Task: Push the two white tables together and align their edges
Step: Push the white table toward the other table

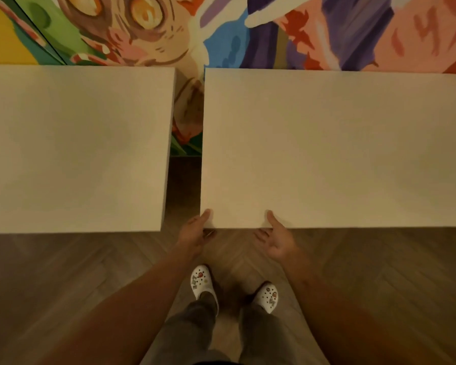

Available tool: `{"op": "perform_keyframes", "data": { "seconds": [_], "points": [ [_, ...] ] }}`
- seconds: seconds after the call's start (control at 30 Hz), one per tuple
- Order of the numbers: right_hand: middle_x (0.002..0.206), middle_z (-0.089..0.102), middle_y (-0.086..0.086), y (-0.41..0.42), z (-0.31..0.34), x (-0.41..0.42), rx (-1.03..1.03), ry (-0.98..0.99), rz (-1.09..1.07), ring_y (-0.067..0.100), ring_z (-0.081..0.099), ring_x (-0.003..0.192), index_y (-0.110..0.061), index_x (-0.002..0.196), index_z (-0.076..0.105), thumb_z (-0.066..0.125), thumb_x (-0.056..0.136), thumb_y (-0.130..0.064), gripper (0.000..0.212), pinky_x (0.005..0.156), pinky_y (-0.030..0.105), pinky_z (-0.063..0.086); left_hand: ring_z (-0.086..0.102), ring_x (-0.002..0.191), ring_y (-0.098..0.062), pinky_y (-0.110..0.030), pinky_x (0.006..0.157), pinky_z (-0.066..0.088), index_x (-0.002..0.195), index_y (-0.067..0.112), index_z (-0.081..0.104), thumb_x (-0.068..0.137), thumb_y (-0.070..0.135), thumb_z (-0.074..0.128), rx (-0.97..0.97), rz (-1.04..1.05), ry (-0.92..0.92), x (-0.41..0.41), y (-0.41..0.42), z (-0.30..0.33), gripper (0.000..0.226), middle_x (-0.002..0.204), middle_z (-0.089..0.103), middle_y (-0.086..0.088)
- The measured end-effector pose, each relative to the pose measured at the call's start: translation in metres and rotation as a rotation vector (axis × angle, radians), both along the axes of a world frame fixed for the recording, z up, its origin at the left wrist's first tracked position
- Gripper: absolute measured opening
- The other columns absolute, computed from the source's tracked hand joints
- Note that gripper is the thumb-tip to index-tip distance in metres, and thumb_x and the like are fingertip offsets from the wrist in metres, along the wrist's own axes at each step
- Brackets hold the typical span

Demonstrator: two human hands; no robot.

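Two white tables stand side by side against a painted wall. The left table (74, 148) and the right table (334, 148) are apart, with a gap about a hand's width wide between them. The left table's near edge sits slightly lower in view than the right one's. My left hand (195, 231) grips the right table's near left corner, thumb on top and fingers under the edge. My right hand (273, 238) holds the same table's near edge a little further right, thumb on top.
A bright mural (221, 30) covers the wall behind both tables. Wooden herringbone floor (90, 272) lies in front. My feet in white clogs (204, 284) stand just below the gap between the tables.
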State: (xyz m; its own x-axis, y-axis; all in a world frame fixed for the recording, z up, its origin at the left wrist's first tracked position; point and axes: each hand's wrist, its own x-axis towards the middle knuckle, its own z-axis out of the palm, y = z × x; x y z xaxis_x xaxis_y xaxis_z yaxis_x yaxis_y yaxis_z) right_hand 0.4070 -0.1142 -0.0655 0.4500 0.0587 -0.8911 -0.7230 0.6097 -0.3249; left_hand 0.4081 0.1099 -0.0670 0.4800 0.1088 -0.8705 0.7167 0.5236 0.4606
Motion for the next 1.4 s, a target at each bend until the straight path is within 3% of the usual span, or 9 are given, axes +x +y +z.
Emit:
{"op": "perform_keyframes", "data": {
  "seconds": [0.13,0.23,0.33,0.57,0.7,0.9,1.07,1.2,1.4],
  "points": [
    [0.123,0.067,0.012,0.016,-0.002,0.004,-0.003,-0.027,-0.117,0.025,0.067,0.107,-0.016,0.123,0.064,0.071,0.096,-0.036,0.035,0.107,0.041,0.050,0.066,0.113,-0.034,-0.057,0.105,0.051,0.118,0.008,0.063,0.093,0.029,0.076,-0.020,-0.139,-0.037,0.013,0.011,-0.006,0.035,0.124,0.068,-0.018],
    [0.116,0.069,0.008,0.024,-0.004,0.000,-0.042,-0.044,-0.141,0.024,0.067,0.104,-0.018,0.114,0.066,0.069,0.097,-0.034,0.023,0.093,0.039,0.054,0.067,0.111,-0.037,-0.059,0.108,0.048,0.106,0.009,0.066,0.089,0.035,0.079,0.019,-0.216,-0.022,0.012,0.017,-0.012,0.033,0.117,0.072,-0.019],
    [0.111,0.071,0.007,0.026,-0.005,-0.002,-0.092,-0.049,-0.155,0.023,0.067,0.103,-0.018,0.110,0.067,0.070,0.097,-0.032,0.019,0.081,0.037,0.056,0.069,0.103,-0.034,-0.056,0.106,0.051,0.104,0.007,0.067,0.089,0.036,0.079,0.011,-0.234,-0.037,0.010,0.017,-0.015,0.035,0.113,0.073,-0.018],
    [0.110,0.073,0.008,0.031,-0.011,-0.006,-0.150,-0.055,-0.186,0.023,0.068,0.105,-0.016,0.109,0.068,0.073,0.095,-0.033,0.022,0.078,0.037,0.058,0.069,0.090,-0.026,-0.051,0.097,0.057,0.101,0.006,0.064,0.090,0.032,0.077,0.057,-0.231,-0.033,0.010,0.018,-0.011,0.031,0.103,0.070,-0.014],
    [0.110,0.072,0.009,0.032,-0.012,-0.006,-0.161,-0.056,-0.201,0.023,0.068,0.103,-0.014,0.108,0.067,0.073,0.095,-0.033,0.023,0.078,0.037,0.058,0.067,0.085,-0.023,-0.037,0.073,0.059,0.096,0.008,0.064,0.094,0.031,0.074,0.056,-0.250,-0.042,0.011,0.020,-0.010,0.025,0.095,0.071,-0.011],
    [0.110,0.074,0.009,0.033,-0.017,-0.016,-0.189,-0.046,-0.197,0.024,0.070,0.105,-0.013,0.108,0.068,0.073,0.094,-0.036,0.028,0.077,0.036,0.059,0.062,0.075,-0.020,-0.027,0.055,0.052,0.093,0.007,0.062,0.099,0.028,0.068,0.028,-0.270,-0.042,0.000,0.019,-0.003,0.022,0.088,0.067,-0.010],
    [0.111,0.075,0.011,0.036,-0.017,-0.026,-0.196,-0.035,-0.202,0.024,0.072,0.102,-0.011,0.112,0.068,0.074,0.094,-0.034,0.030,0.072,0.035,0.059,0.061,0.077,-0.019,-0.027,0.057,0.052,0.096,0.008,0.063,0.099,0.029,0.067,0.029,-0.298,-0.047,-0.014,0.026,-0.004,0.021,0.091,0.067,-0.009],
    [0.110,0.077,0.011,0.041,-0.018,-0.042,-0.191,-0.018,-0.193,0.024,0.073,0.100,-0.010,0.114,0.068,0.073,0.094,-0.035,0.032,0.076,0.037,0.060,0.059,0.083,-0.023,-0.037,0.075,0.049,0.097,0.009,0.065,0.100,0.034,0.066,0.038,-0.359,-0.048,-0.031,0.036,-0.011,0.026,0.094,0.066,-0.011],
    [0.100,0.081,0.006,0.051,-0.016,-0.070,-0.170,-0.002,-0.165,0.022,0.076,0.097,-0.011,0.118,0.068,0.075,0.092,-0.037,0.037,0.069,0.034,0.062,0.061,0.086,-0.021,-0.030,0.066,0.048,0.113,0.006,0.064,0.099,0.032,0.066,-0.003,-0.346,-0.058,-0.061,0.051,-0.013,0.029,0.101,0.068,-0.010]
  ]
}}
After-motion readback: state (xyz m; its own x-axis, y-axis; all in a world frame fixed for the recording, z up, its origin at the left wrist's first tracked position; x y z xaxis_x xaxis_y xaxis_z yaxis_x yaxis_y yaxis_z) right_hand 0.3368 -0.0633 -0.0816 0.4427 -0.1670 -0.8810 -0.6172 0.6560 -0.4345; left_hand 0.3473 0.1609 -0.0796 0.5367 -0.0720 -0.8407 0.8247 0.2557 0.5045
